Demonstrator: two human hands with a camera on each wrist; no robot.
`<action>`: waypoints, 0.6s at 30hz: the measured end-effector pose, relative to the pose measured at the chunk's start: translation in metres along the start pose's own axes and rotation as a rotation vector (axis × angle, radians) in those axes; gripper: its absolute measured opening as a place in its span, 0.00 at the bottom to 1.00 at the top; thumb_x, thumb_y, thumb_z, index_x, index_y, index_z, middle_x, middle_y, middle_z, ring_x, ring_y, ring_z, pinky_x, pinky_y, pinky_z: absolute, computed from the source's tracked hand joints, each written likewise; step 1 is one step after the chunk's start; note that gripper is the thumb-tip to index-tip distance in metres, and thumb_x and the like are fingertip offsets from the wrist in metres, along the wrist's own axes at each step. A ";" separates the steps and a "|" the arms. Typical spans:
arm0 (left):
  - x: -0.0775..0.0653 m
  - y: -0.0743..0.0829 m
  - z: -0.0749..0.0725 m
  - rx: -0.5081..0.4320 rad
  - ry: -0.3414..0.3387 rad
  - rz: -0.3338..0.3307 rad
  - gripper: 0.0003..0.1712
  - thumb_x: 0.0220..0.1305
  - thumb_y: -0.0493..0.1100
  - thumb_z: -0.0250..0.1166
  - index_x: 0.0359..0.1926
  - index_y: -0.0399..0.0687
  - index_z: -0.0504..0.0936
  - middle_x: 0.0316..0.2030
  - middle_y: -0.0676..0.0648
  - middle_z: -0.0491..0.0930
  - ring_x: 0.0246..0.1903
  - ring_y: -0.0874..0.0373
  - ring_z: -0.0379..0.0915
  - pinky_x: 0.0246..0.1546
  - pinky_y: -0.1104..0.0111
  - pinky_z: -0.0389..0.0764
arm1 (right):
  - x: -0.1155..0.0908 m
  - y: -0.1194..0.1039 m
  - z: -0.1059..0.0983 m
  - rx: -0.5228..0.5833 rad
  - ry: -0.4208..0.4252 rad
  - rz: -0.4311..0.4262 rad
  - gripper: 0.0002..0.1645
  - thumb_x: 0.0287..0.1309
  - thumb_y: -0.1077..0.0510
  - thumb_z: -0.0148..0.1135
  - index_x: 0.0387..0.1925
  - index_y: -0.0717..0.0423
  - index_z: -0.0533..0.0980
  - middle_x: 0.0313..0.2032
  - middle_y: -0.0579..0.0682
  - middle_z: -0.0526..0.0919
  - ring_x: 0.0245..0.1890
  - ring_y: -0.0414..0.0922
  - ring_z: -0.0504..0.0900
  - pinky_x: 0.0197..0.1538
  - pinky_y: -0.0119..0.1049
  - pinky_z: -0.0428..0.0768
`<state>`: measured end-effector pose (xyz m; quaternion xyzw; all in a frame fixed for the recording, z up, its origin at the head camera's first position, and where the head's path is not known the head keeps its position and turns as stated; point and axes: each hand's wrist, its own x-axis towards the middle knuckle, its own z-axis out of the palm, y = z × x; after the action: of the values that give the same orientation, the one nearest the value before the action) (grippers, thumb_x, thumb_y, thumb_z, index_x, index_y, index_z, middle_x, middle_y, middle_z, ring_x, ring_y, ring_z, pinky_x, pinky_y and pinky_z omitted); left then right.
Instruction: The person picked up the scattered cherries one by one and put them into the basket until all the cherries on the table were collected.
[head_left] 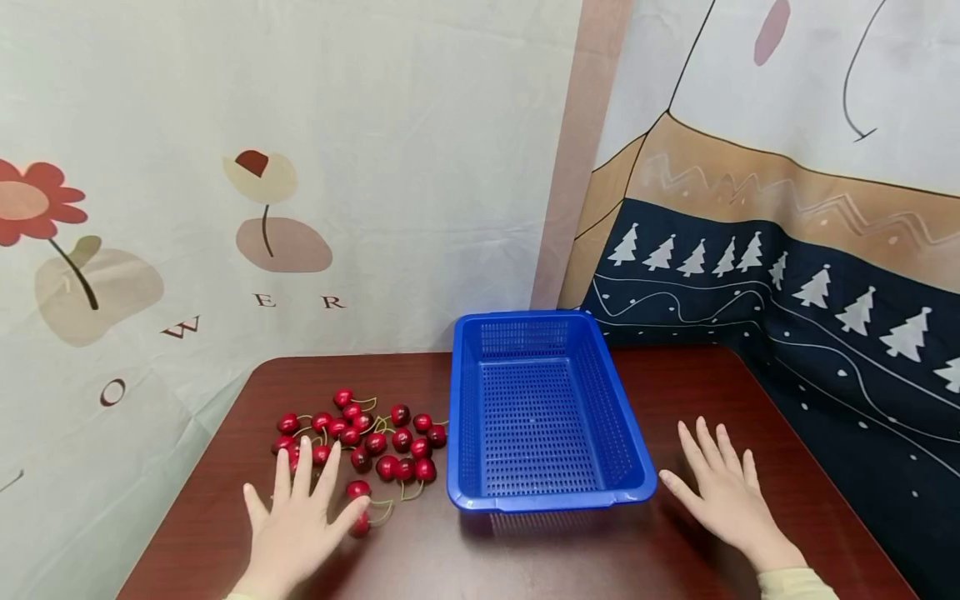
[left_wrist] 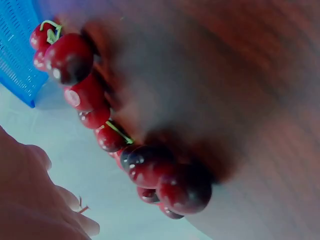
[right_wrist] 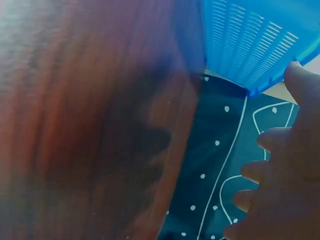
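Many red cherries (head_left: 375, 442) with green stems lie loose on the left part of the table. Over their near edge my left hand (head_left: 296, 521) is spread with straight fingers, holding nothing; in the left wrist view the cherries (left_wrist: 85, 94) lie beyond the fingers. A blue perforated plastic basket (head_left: 651, 487) stands right of the cherries, with no cherry inside it. Beside its right wall my right hand (head_left: 723, 500) hovers with fingers spread and nothing in them. The right wrist view shows the thumb close to the rim of the basket (right_wrist: 250, 37); whether they touch I cannot tell.
The dark red wooden table (head_left: 660, 383) has rounded far corners. Behind it hangs a pale cloth (head_left: 420, 167) with printed flowers and letters. A dark cloth (head_left: 825, 350) with white trees runs along the right side.
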<state>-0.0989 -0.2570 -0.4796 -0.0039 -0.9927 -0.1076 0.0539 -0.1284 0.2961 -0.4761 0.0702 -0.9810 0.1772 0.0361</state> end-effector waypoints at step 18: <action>0.005 0.003 -0.016 -0.054 0.147 0.088 0.54 0.61 0.70 0.61 0.79 0.56 0.48 0.75 0.32 0.43 0.74 0.34 0.25 0.59 0.30 0.20 | 0.023 -0.020 -0.016 0.319 0.073 -0.039 0.45 0.72 0.44 0.52 0.74 0.68 0.50 0.73 0.72 0.49 0.74 0.67 0.41 0.67 0.70 0.45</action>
<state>-0.1021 -0.2575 -0.4627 -0.0412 -0.9817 -0.1320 0.1309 -0.1478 0.2803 -0.4523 0.0874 -0.9369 0.3326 0.0637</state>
